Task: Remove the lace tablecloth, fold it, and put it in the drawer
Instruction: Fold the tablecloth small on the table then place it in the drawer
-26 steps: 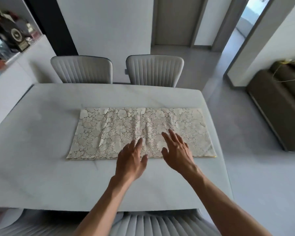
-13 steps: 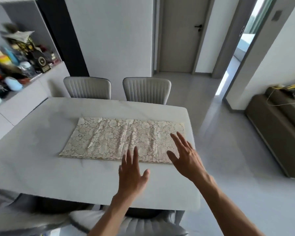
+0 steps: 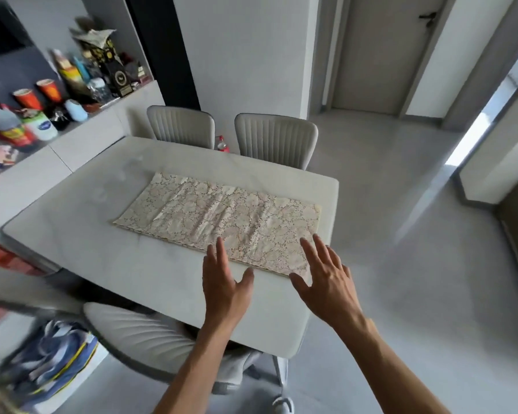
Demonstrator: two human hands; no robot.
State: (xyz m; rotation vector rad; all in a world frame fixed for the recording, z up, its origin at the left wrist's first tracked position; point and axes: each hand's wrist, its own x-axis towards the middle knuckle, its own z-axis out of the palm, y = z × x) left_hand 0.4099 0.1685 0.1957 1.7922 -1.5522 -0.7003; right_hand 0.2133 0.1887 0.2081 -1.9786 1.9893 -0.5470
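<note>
A cream lace tablecloth [image 3: 219, 218], folded into a long rectangle, lies flat on the white table [image 3: 126, 264]. My left hand [image 3: 223, 283] hovers open over the table just in front of the cloth's near edge, fingers spread, holding nothing. My right hand [image 3: 326, 279] is open too, fingers apart, above the cloth's near right corner. Whether either hand touches the cloth I cannot tell. No drawer front is clearly visible.
Two grey chairs [image 3: 275, 138] stand at the table's far side and one [image 3: 141, 339] at the near side. A low sideboard [image 3: 42, 156] on the left carries several bottles and jars. A bag [image 3: 45, 366] lies on the floor at lower left. Open floor lies to the right.
My view has swung to the right and pulled back, so the table now sits at an angle. Both hands have drawn back off the cloth toward its near right edge, still open.
</note>
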